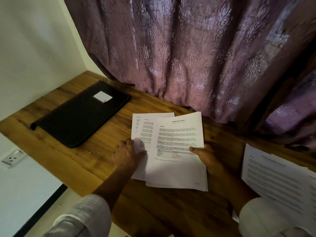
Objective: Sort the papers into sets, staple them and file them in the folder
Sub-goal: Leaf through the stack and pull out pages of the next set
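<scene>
papers fanned between two hands on the desk

head view: a wooden desk [71, 168] runs under a purple patterned curtain [171, 48]. using the black folder [80, 115] as landmark: it lies closed and flat at the desk's far left, a small white label [102, 97] with a red mark on its cover.

to the right of the folder, apart from it, sits a fanned set of papers [171, 151], three or so printed sheets overlapping. the top sheet reads "sample health report" and has a small table near its lower half. the sheets beneath stick out toward the folder, showing section headings.

the left hand [127, 154] is on the folder side of the set, fingers spread flat and pressing the lower left of the under sheets, palm down; it clamps nothing, just pins paper to the desk. the right hand [206, 158] is on the side away from the folder, thumb on top of the top sheet's right edge beside the table, the other fingers hidden below the paper, so it pinches that sheet. the papers lie between the two hands, mostly beyond the wrists.

farther right from the folder, at the desk's right end, a second stack [277, 182] of printed sheets lies blurred, untouched by the hands. grey-white sleeves [89, 218] cover both forearms. left of and below the folder, a wall socket [12, 158] shows under the desk edge.
</scene>
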